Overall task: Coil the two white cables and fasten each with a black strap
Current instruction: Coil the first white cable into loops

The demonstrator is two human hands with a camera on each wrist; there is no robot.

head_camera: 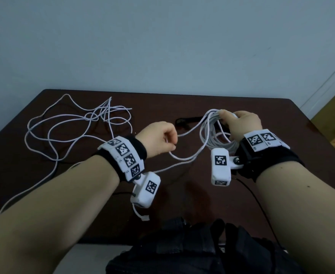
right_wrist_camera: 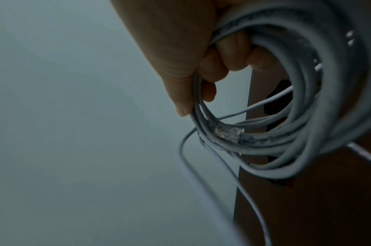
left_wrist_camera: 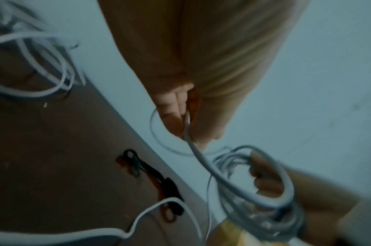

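Observation:
My right hand (head_camera: 239,123) grips a coil of white cable (head_camera: 214,139) above the dark table (head_camera: 261,119); the right wrist view shows the coil's several loops (right_wrist_camera: 306,116) round my curled fingers (right_wrist_camera: 233,55) and a clear plug (right_wrist_camera: 228,132) among them. The free run of this cable (head_camera: 182,157) leads to my left hand (head_camera: 162,139), which pinches it; in the left wrist view the strand (left_wrist_camera: 187,126) passes between my fingers. A second white cable (head_camera: 79,123) lies loose and tangled at the table's far left. A black strap (head_camera: 188,120) lies on the table between my hands.
A pale wall (head_camera: 162,46) rises behind the table's far edge. A black bag (head_camera: 202,252) sits at the near edge below my arms. A loose cable end with a white plug (head_camera: 145,217) hangs near the table's front.

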